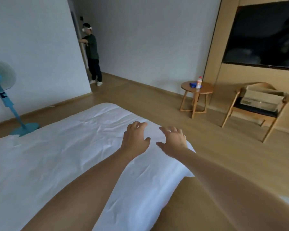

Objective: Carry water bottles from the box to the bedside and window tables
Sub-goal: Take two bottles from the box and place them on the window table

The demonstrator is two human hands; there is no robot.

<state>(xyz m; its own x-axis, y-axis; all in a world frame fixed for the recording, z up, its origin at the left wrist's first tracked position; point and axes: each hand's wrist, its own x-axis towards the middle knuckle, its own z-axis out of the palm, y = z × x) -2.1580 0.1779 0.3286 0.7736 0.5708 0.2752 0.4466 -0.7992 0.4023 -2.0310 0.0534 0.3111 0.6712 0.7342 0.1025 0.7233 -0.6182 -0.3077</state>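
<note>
Above the bed's corner (107,130): left hand (134,139) and right hand (173,141) out in front, fingers loosely curled, nothing held, nothing touched. Across the floor, on the round table (205,91), one water bottle (199,82) upright; on the chair (257,114) beside it, the box (262,97). Likely light, smooth (perhaps slick), thin-walled plastic; best gripped round the mid-body.

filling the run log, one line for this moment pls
left hand: empty | right hand: empty | box: on chair
</note>
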